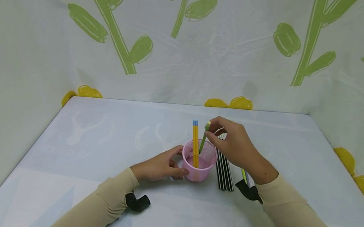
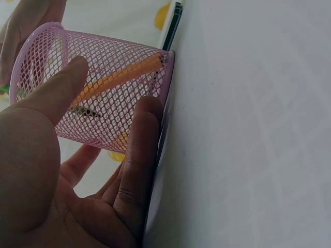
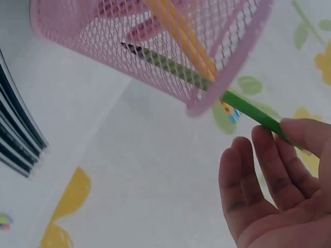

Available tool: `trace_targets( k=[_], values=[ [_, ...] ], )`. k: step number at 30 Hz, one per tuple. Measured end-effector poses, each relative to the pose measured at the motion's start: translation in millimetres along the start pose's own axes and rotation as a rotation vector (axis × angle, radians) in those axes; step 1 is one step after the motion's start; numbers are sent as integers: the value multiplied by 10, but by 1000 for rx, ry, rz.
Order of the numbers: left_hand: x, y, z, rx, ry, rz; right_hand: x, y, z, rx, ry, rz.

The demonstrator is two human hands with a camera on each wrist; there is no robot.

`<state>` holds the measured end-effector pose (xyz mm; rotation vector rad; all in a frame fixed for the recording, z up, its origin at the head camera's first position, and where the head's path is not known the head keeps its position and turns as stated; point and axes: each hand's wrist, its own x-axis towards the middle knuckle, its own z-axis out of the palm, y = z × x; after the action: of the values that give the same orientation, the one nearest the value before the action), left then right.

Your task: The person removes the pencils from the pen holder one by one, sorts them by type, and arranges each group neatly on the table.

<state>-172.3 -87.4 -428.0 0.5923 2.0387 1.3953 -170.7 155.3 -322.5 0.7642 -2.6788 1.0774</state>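
Note:
A pink mesh pen cup [image 1: 199,175] stands upright on the table, with my left hand [image 1: 161,166] curled round its left side. In the left wrist view the thumb and fingers lie against the mesh [image 2: 116,70]. Two yellow pencils [image 1: 195,145] with blue ends lean inside the cup. Above the rim, my right hand [image 1: 234,144] pinches a green pencil [image 3: 248,108] near its upper end between thumb and fingers. Its dark point is inside the cup, visible through the mesh in the right wrist view, short of the cup's bottom.
Several black-and-white striped pencils [image 1: 224,173] lie side by side just right of the cup. Beyond them, partly under the right wrist, are a few thin coloured sticks [image 1: 244,175]. The pale table [image 1: 91,185] meets a leaf-patterned cloth wall [image 1: 194,69] at the back.

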Motion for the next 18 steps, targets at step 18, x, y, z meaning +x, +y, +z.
trace_targets(
  k=[18],
  values=[
    [-11, 21, -1, 16, 3, -10, -306, 95, -489, 138, 366, -48]
  ],
)
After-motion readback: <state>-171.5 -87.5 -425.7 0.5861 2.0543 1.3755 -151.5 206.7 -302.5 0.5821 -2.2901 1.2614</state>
